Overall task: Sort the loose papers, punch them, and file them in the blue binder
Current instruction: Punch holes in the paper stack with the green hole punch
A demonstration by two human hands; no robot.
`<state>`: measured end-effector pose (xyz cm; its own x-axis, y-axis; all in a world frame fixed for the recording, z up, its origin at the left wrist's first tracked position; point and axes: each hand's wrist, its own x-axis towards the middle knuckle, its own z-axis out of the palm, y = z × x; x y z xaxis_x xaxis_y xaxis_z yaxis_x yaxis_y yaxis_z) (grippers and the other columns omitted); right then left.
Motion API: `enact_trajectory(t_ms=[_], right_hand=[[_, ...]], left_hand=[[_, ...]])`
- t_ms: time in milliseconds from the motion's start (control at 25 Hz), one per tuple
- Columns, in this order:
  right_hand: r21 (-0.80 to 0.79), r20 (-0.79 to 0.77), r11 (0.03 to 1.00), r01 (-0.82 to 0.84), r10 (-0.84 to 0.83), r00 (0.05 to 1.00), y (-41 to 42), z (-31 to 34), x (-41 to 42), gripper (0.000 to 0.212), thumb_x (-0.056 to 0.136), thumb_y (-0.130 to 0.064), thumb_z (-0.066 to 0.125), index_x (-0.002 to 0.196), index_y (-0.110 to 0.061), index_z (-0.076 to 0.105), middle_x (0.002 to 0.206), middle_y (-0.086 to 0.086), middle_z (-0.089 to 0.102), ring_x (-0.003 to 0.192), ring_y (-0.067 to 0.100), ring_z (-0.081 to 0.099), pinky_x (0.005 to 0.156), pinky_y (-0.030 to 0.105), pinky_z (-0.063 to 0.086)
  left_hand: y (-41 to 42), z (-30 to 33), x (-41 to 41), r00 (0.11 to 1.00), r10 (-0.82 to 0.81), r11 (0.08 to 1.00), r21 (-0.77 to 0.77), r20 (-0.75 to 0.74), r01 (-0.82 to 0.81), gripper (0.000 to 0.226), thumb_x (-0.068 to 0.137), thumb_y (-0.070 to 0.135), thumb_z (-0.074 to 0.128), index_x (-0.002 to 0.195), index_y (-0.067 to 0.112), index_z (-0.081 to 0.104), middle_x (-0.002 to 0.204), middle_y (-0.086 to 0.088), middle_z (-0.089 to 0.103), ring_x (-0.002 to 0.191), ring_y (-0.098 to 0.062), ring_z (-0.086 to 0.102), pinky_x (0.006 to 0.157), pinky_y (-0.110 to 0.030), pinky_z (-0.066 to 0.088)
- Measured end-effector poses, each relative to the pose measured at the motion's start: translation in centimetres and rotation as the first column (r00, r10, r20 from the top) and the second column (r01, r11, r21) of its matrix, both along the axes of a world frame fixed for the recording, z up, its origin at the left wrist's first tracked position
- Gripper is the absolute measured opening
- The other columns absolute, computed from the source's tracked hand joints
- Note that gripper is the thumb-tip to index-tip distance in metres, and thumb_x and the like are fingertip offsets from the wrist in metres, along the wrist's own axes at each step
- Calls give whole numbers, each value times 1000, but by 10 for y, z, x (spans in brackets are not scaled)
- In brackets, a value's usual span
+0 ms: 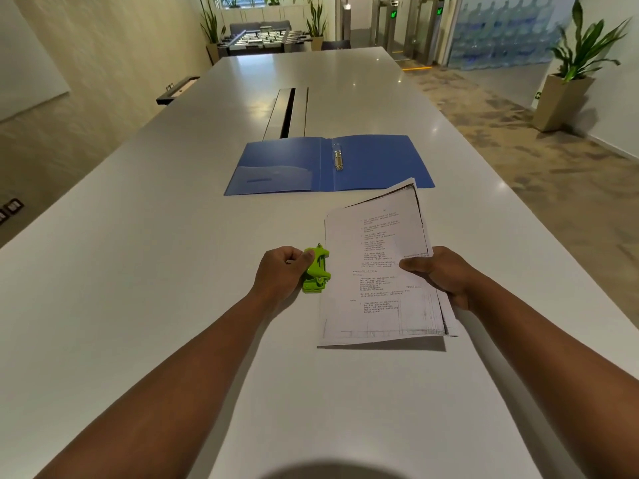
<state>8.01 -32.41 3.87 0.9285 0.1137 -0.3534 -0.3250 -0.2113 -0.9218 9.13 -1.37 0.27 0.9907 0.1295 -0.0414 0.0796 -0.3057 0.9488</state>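
My left hand (281,271) is closed on the green hole punch (316,271); my right hand (437,276) pinches the paper stack (377,271), its left edge at the punch. I judge the uneven sheets could slip and punch crooked. The open blue binder (328,164) lies beyond on the white table (138,271), nothing between.

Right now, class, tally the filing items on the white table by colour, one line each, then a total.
Blue: 1, the open ring binder
Green: 1, the hole punch
White: 1, the stack of printed papers
Total: 3
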Motion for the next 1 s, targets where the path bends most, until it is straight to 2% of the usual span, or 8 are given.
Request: enact_trajectory(t_ms=[240,440,520,640,720,800,920,1000], right_hand=[[-19,-24,998,-52,52,998,6,1,14,20,96,-20,66,115,-22,64,107,7,78,84,30,78,59,36,61],[-4,-43,998,-56,56,998,11,-1,19,23,95,-20,66,118,-20,63,107,8,78,88,33,77,71,44,62],[-3,-38,998,-56,56,998,12,-1,18,20,95,-19,67,114,-22,65,105,7,78,86,31,77,65,39,62],[-3,-23,999,-46,46,999,12,0,16,11,94,-17,68,104,-23,69,100,5,80,79,25,78,55,28,59],[-17,-20,999,-51,51,999,12,0,16,10,94,-17,68,102,-23,68,94,3,80,77,25,78,54,27,58],[-21,-22,999,-49,49,999,12,1,16,9,94,-18,68,102,-23,68,91,2,80,76,25,78,53,28,58],[-35,-21,998,-45,45,999,11,-1,18,16,94,-19,68,110,-21,68,99,5,79,81,29,78,61,35,61],[-48,-22,998,-43,42,999,11,-1,20,20,94,-21,68,113,-20,67,102,7,79,83,30,78,65,37,61]], left_hand=[[1,-3,-4,998,-28,1000,4,63,28,29,89,41,74,76,15,72,64,7,71,58,-4,66,57,-20,51],[3,-7,-2,998,-39,998,-38,42,41,41,79,53,77,78,12,72,72,-6,73,72,-28,72,75,-49,61],[2,-8,-3,998,-49,994,-98,37,52,48,73,56,78,78,9,70,74,-12,73,77,-37,73,76,-57,60],[-1,-12,-2,998,-64,947,-316,-4,60,54,69,46,85,80,-3,63,78,-29,66,84,-55,69,75,-72,54],[0,-13,0,997,-76,939,-336,-16,66,55,68,43,86,81,-4,62,81,-34,63,87,-60,66,77,-76,50],[0,-10,-1,997,-72,938,-341,-7,65,53,68,40,87,88,-3,63,87,-30,63,86,-50,68,81,-73,52],[-1,-3,-2,997,-74,918,-390,0,68,44,75,25,86,110,8,66,111,-21,59,90,-32,67,85,-56,59],[-1,-3,-2,994,-110,892,-440,6,101,38,82,16,82,115,5,66,114,-27,61,87,-35,69,82,-53,60]])
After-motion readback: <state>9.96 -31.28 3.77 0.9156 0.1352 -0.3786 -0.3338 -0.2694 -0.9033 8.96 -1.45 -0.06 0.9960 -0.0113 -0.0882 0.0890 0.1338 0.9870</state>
